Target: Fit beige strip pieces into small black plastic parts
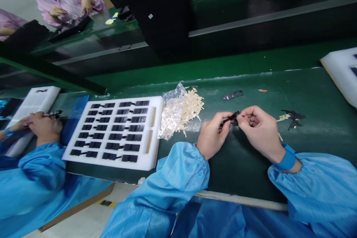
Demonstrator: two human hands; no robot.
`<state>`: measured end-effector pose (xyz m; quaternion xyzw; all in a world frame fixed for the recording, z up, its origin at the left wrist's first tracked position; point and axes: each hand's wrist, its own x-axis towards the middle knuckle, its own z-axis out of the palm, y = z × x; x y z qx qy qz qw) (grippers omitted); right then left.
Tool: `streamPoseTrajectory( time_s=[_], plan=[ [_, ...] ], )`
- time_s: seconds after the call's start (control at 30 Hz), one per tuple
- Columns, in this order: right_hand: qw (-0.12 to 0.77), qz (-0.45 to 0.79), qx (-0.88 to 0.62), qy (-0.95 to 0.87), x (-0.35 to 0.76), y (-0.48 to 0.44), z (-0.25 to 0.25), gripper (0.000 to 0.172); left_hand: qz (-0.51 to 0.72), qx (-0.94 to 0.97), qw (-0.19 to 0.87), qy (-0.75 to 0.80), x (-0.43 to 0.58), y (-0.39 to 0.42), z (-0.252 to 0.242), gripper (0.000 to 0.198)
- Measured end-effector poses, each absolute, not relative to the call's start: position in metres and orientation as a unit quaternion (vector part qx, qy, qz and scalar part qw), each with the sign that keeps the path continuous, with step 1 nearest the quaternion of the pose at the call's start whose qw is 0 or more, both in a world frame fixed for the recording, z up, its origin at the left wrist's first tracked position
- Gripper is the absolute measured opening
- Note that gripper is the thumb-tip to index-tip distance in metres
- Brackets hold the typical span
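Observation:
My left hand (213, 134) is closed around a slim black part (229, 119), held at a slant above the green table (240, 171). At the upper end of that part, the thumb and fingers of my right hand (258, 128) are pinched together. Whatever lies between those fingertips is too small and hidden to name. A flat dark strip with small marks (232, 95) rests on the table beyond my hands. To the right of my right hand lies a little heap of thin black pieces (294, 119) with cream-coloured strips (283, 117).
Left of me sits a white foam tray (150, 156) holding rows of black parts. Beside it are a clear plastic bag (173, 115) and a pile of cream strips (193, 106). A co-worker's hands (46, 126) are at far left. Another foam block (338, 74) stands right.

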<state>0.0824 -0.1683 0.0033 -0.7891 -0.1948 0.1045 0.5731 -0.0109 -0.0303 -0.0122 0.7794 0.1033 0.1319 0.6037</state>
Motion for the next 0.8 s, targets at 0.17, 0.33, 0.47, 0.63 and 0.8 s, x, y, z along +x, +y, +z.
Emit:
streamPoseTrajectory(
  time_s=[0.17, 0.33, 0.47, 0.63, 0.8],
  plan=[
    [0.579, 0.112, -0.785, -0.187, 0.084, -0.169, 0.002, 0.01, 0.106, 0.787, 0.6, 0.1, -0.011, -0.027, -0.013, 0.027],
    [0.633, 0.099, -0.749, -0.168, 0.089, -0.171, -0.001, 0.027, 0.05, 0.646, 0.746, 0.152, -0.005, -0.028, -0.008, 0.023],
    [0.625, 0.136, -0.748, -0.175, 0.09, -0.171, 0.001, 0.018, 0.02, 0.56, 0.81, 0.169, 0.0, -0.026, 0.0, 0.027],
    [0.611, 0.169, -0.75, -0.187, 0.088, -0.168, 0.004, 0.02, 0.026, 0.558, 0.812, 0.167, -0.001, -0.026, -0.002, 0.028],
    [0.605, 0.173, -0.753, -0.192, 0.088, -0.168, 0.001, 0.019, 0.04, 0.582, 0.797, 0.157, -0.002, -0.03, -0.007, 0.028]
  ],
)
